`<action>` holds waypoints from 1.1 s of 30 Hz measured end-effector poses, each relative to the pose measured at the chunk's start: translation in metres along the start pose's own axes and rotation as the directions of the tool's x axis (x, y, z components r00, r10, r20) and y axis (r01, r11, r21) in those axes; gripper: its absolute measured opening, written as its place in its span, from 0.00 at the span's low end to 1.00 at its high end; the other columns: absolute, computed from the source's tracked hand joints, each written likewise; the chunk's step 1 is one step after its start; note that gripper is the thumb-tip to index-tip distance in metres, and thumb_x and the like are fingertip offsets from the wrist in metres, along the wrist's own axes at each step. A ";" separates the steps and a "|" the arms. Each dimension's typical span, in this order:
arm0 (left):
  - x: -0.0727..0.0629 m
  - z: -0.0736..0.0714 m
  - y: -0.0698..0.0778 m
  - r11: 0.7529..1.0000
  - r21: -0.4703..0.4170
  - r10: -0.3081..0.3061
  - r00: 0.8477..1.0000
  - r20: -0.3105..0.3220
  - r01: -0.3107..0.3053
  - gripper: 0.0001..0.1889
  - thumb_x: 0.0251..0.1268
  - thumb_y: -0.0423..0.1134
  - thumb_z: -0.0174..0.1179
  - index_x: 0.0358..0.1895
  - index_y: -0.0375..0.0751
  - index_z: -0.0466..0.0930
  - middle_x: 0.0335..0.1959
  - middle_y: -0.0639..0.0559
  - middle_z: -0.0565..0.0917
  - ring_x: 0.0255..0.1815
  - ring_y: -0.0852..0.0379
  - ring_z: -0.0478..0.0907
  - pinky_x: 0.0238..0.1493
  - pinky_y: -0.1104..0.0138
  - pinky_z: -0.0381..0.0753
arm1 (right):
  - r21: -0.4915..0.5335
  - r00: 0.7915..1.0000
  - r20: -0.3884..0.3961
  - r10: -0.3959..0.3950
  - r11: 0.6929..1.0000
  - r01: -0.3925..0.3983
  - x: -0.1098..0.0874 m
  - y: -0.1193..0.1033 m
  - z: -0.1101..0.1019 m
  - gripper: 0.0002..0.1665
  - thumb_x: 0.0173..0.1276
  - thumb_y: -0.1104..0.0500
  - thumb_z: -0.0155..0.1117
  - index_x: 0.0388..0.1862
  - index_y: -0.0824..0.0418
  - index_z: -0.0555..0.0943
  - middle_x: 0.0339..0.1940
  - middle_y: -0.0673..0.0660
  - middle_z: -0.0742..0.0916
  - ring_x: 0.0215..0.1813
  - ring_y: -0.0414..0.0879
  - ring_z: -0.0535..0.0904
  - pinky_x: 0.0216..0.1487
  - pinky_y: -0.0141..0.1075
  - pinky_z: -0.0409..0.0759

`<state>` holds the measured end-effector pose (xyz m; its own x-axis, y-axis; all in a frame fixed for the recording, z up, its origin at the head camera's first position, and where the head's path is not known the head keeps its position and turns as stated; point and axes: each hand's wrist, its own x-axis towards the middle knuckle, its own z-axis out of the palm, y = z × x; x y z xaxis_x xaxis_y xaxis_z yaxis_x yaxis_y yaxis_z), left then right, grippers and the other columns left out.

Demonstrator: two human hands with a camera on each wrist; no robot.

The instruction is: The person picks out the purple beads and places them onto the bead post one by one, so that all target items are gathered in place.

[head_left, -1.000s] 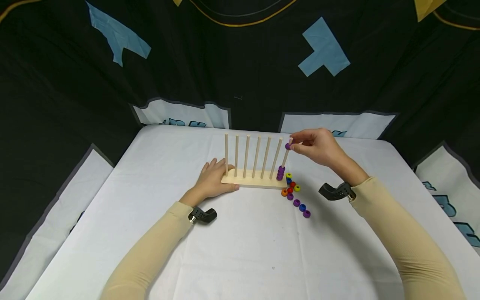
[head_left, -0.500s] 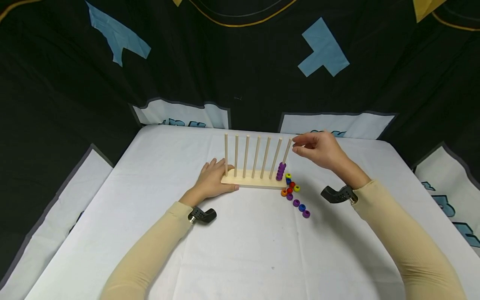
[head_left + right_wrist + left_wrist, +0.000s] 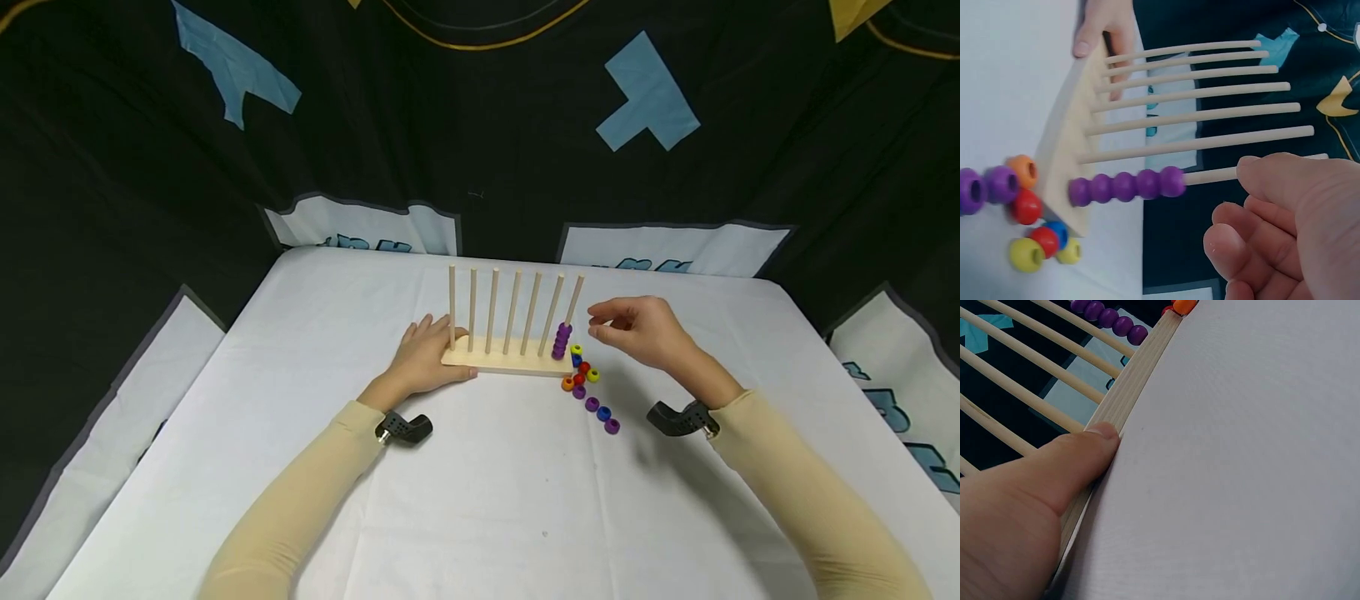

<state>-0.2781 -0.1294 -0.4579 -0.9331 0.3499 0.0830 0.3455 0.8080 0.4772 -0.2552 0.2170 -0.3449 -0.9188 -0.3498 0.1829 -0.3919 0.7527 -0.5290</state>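
Peg rack: a pale wooden base (image 3: 506, 360) with seven thin round wooden pegs, standing on the white cloth-covered table (image 3: 480, 492).
Purple stack: five round purple beads (image 3: 562, 342) threaded on the rightmost peg (image 3: 575, 298), down at the base, bare wood above them.
Left hand: the left hand (image 3: 426, 356) grips the rack's left end, thumb along the front edge, a finger behind it, the others spread.
Right hand: the right hand (image 3: 637, 332) hangs just right of the rightmost peg, fingers loosely bent, thumb and forefinger slightly apart.
Loose beads: red, yellow, blue and orange ones (image 3: 567, 384) cluster by the base's right end; purple and blue ones (image 3: 603, 414) trail toward the person.
Sleeves: beige (image 3: 303, 492), with black wrist devices (image 3: 407, 429).
Backdrop: black fabric (image 3: 480, 125).
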 end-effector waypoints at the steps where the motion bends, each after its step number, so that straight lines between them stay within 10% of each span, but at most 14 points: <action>1: 0.000 0.000 0.000 1.000 -0.002 -0.001 1.000 -0.001 0.001 0.41 0.57 0.63 0.69 0.71 0.44 0.73 0.80 0.35 0.61 0.83 0.28 0.47 0.81 0.35 0.42 | -0.001 1.000 0.001 -0.007 1.000 0.007 -0.002 0.001 0.002 0.17 0.69 0.59 0.69 0.54 0.65 0.87 0.45 0.63 0.92 0.38 0.49 0.82 0.35 0.30 0.80; 33: 0.001 -0.001 0.000 1.000 -0.007 -0.002 1.000 -0.006 0.002 0.41 0.57 0.62 0.69 0.71 0.44 0.74 0.80 0.34 0.62 0.83 0.28 0.48 0.81 0.35 0.42 | 0.038 0.998 0.059 0.015 0.999 -0.017 -0.050 0.043 0.053 0.13 0.65 0.63 0.72 0.48 0.64 0.89 0.39 0.58 0.92 0.33 0.42 0.80 0.32 0.28 0.79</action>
<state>-0.2788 -0.1295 -0.4565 -0.9345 0.3450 0.0874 0.3427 0.8057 0.4831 -0.2233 0.2373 -0.4211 -0.9201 -0.3710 0.1256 -0.3740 0.7369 -0.5631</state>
